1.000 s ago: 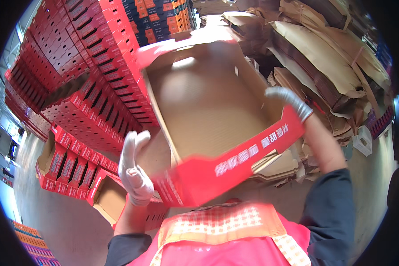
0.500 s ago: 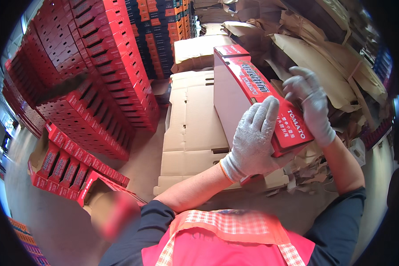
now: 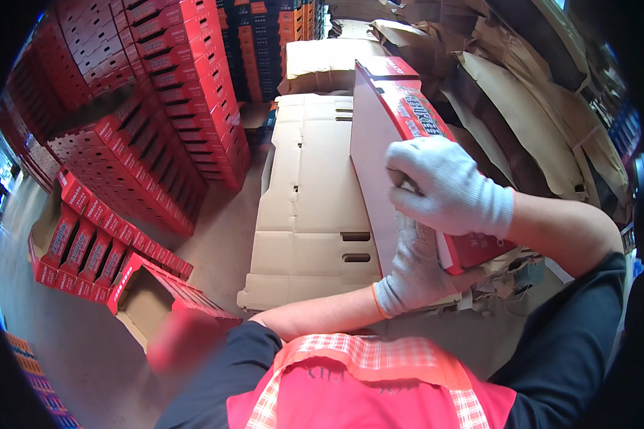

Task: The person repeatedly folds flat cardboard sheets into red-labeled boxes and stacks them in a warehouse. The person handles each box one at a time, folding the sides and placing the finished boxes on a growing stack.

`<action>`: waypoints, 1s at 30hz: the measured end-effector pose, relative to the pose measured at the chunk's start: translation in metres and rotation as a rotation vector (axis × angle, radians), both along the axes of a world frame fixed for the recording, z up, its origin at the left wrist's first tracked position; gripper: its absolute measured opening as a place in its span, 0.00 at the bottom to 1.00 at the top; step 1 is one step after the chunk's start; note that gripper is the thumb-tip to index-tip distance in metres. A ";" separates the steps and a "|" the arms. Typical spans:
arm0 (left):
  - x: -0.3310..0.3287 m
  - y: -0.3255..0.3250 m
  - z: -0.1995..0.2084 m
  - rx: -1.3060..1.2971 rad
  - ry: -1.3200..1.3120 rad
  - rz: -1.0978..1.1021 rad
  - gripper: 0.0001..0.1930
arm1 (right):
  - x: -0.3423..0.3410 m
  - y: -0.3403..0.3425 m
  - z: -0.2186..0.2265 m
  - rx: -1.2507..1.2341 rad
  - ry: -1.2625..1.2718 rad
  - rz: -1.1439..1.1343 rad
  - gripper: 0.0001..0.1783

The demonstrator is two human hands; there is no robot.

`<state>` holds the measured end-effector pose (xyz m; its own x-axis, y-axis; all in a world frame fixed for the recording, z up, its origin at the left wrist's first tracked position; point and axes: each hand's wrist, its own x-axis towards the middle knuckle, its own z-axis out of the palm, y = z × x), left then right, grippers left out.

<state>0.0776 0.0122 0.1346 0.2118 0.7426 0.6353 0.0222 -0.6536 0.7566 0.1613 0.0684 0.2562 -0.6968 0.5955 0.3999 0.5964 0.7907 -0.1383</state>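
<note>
A long red printed carton with a plain pale side stands on brown flat cardboard, directly in front of me. At its near end is my left hand, in a grey-white knit glove, its visible fingers stretched upward along the carton and their tips hidden. My right hand, gloved too, crosses above it with the fingers curled closed. It overlaps the left fingertips and the carton's upper edge. What the right fingers pinch, if anything, cannot be made out.
Brown flat cardboard lies beneath the carton. Tall stacks of red cartons rise on the left, with open red boxes lower down. Large brown paper-wrapped bundles are heaped on the right. Dark and orange cartons stand behind.
My right hand has moved left from the carton's far side, curling over my left fingertips. My left hand sits slightly lower. The view has shifted a little.
</note>
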 end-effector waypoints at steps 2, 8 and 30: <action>-0.003 0.000 0.002 -0.040 -0.004 -0.034 0.63 | -0.020 0.003 0.001 -0.057 -0.021 0.008 0.08; -0.064 0.004 0.007 0.467 -0.024 0.275 0.53 | -0.058 -0.005 0.030 -0.663 0.650 0.099 0.12; -0.440 -0.245 -0.335 -0.579 0.858 1.180 0.31 | -0.280 -0.034 -0.145 -0.187 -0.344 0.717 0.48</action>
